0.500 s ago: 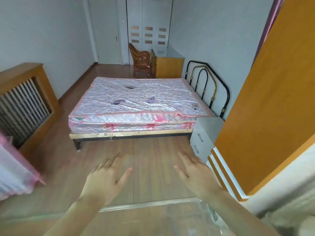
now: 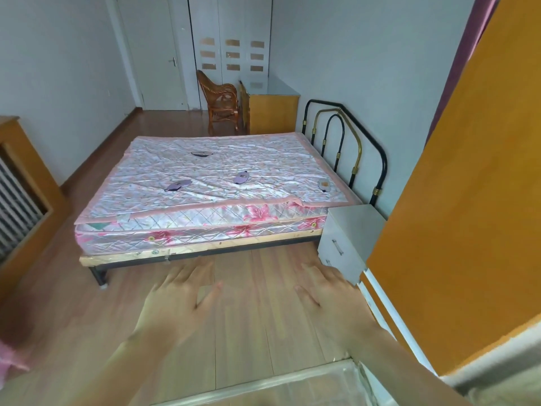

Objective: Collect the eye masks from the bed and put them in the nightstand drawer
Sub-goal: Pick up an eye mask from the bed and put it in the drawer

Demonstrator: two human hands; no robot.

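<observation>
Several eye masks lie on the pink quilted bed (image 2: pixel 263 218): a purple mask (image 2: pixel 177 185) at the near left, another purple mask (image 2: pixel 241 178) in the middle, a dark mask (image 2: pixel 201 154) farther back, and a grey-and-orange mask (image 2: pixel 323 184) near the headboard. The grey nightstand (image 2: pixel 348 238) stands at the bed's right, with its drawers shut. My left hand (image 2: pixel 175 300) and my right hand (image 2: pixel 330 294) are held out over the floor, short of the bed, fingers spread, holding nothing.
An orange wardrobe door (image 2: pixel 456 215) stands close on my right. A wooden radiator cover (image 2: pixel 26 194) lines the left wall. A black metal headboard (image 2: pixel 351 148), a wicker chair (image 2: pixel 218 105) and a wooden cabinet (image 2: pixel 272 109) stand beyond the bed. A clear-covered surface (image 2: pixel 278 388) lies below me.
The view has moved closer to the bed and nightstand. Both hands have stayed out in front, open, and look slightly blurred.
</observation>
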